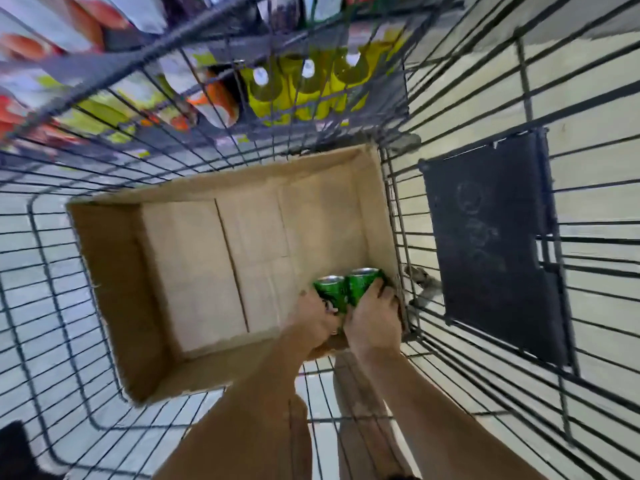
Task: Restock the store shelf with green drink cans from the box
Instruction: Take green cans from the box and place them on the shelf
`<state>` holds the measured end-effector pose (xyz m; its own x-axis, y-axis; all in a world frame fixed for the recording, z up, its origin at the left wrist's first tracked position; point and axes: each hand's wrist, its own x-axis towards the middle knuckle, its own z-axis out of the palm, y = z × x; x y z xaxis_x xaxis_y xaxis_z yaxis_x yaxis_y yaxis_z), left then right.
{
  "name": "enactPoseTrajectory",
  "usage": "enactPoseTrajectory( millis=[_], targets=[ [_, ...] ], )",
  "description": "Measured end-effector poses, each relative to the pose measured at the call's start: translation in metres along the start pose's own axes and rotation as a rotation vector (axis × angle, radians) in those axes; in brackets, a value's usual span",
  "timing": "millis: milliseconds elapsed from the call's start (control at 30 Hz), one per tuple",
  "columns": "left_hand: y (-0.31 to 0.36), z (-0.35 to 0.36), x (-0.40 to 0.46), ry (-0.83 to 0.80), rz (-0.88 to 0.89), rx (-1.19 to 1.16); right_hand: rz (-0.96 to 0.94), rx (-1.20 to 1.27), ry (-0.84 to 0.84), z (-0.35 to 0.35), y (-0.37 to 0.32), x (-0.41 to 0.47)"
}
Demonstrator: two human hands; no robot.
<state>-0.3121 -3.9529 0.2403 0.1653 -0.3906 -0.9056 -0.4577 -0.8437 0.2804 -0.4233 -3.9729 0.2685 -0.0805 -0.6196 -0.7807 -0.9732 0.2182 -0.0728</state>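
An open cardboard box point(114, 271) lies inside a wire shopping cart, its floor bare except for two green drink cans in the near right corner. My left hand point(313, 320) grips the left green can point(330, 292). My right hand point(372, 323) grips the right green can point(362, 284), fingers curled over its side against the box wall. Both cans stand upright, touching each other. The store shelf point(242, 46) shows blurred beyond the cart's far end.
The black wire cart point(401, 216) surrounds the box on all sides. A dark flat panel point(491, 244) hangs on the cart's right wall. Yellow-green bottles point(304, 88) and orange packs point(221, 98) sit on the shelf past the cart. Pale tiled floor lies below.
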Motion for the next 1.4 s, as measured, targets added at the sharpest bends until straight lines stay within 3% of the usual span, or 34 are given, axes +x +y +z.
enactPoseTrajectory(
  millis=[100,300,667,933,1167,1400],
  targets=[
    [-0.004,-0.003,0.0,-0.024,0.009,-0.216,-0.003,-0.013,-0.072,-0.001,-0.001,0.017],
    [-0.016,0.002,0.002,0.063,-0.014,-0.149,0.042,0.153,-0.221,-0.013,-0.003,0.05],
    [-0.008,-0.03,-0.075,0.143,-0.047,-0.086,-0.129,0.176,-0.109,-0.061,-0.006,-0.018],
    [-0.019,-0.086,-0.168,0.372,0.027,-0.202,-0.343,0.125,-0.067,-0.103,-0.048,-0.1],
    [-0.069,-0.133,-0.246,0.535,0.121,-0.391,-0.581,0.133,-0.007,-0.099,-0.105,-0.188],
    [-0.16,-0.183,-0.319,0.73,0.187,-0.467,-0.718,0.173,0.065,-0.061,-0.167,-0.266]
  ],
)
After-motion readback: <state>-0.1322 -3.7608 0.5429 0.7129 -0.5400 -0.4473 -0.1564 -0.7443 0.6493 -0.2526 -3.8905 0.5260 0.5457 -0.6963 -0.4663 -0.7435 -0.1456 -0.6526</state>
